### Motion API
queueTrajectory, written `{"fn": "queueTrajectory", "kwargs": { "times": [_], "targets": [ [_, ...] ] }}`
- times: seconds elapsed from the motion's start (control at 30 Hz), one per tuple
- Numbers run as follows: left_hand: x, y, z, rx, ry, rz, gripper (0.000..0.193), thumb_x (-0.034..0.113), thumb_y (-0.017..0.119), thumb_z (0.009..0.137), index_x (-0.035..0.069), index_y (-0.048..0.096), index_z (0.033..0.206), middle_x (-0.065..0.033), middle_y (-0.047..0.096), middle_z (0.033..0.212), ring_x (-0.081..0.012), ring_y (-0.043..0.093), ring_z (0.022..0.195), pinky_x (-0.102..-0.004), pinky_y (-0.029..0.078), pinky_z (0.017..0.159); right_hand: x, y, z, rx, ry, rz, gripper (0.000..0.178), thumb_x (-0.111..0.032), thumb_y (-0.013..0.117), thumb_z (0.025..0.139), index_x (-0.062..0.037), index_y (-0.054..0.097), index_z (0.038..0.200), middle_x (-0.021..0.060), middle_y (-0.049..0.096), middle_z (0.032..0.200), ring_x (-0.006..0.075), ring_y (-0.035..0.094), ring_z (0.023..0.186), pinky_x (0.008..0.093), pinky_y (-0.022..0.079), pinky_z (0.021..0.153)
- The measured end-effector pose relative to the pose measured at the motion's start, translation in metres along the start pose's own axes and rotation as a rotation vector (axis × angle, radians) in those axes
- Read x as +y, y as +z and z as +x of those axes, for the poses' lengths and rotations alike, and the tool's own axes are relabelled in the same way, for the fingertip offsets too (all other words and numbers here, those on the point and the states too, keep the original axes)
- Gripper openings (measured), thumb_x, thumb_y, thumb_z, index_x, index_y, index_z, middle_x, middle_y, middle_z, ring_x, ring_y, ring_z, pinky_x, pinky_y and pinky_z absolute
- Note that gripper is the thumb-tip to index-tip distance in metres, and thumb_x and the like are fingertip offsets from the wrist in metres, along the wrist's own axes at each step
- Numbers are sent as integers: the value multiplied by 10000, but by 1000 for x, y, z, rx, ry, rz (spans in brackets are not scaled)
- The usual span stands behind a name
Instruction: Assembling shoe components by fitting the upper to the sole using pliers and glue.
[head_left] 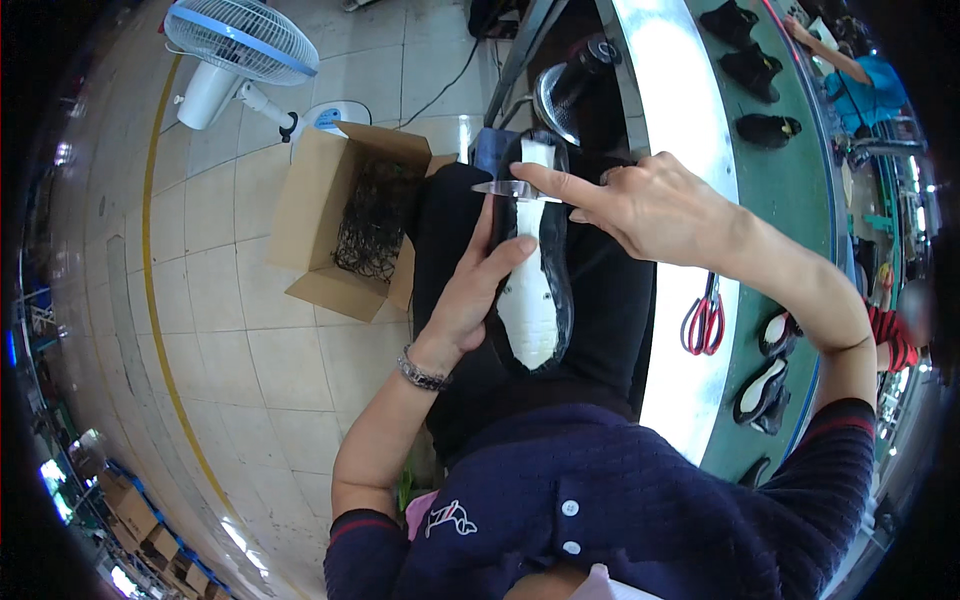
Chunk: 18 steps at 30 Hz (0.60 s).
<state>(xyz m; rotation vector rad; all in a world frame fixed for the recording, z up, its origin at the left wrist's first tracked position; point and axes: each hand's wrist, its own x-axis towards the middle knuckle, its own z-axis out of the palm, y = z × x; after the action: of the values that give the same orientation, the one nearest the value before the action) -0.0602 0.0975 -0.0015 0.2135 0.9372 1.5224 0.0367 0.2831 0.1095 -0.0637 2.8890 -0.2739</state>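
Observation:
A black shoe upper [565,300] rests sole side up on my lap, its white insole board [530,310] facing me and the black edge folded in around it. My left hand [470,300] is wrapped round its left side, thumb pressed on the white board. Gripped in my right hand [665,210] is a knife with a short pointed metal blade [500,188], lying crosswise over the upper part of the shoe. My right index finger stretches along the blade; the handle is hidden in the palm.
At my left stands an open cardboard box [312,235] with tangled black scraps [378,225]. Beyond it is a white fan [240,45]. On my right, red-handled scissors [705,325] lie on a metal ledge [680,385] beside a green conveyor [795,225] carrying several black shoes [768,130]. A person in blue [868,90] works across it.

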Motion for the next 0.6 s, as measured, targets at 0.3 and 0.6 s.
{"fn": "queueTrajectory", "kwargs": {
  "times": [0.3, 0.6],
  "targets": [
    [3, -7, -2, -41, -112, -5, 957, 230, 721, 853, 151, 85, 1563, -68, 488, 1288, -151, 506, 1162, -331, 445, 971, -23, 1, -8, -129, 72, 77, 590, -218, 542, 978, -177, 274, 1503, 97, 594, 544, 234, 617, 451, 316, 469, 404],
    [7, -3, -10, -98, -119, -24, 1102, 113, 765, 796, 200, -20, 1564, -75, 450, 1339, -172, 498, 1187, -346, 425, 1005, -36, -4, -11, -134, 85, 129, 625, -227, 539, 968, -193, 245, 1518, 113, 627, 624, 269, 626, 494, 386, 496, 466]
  ]
}}
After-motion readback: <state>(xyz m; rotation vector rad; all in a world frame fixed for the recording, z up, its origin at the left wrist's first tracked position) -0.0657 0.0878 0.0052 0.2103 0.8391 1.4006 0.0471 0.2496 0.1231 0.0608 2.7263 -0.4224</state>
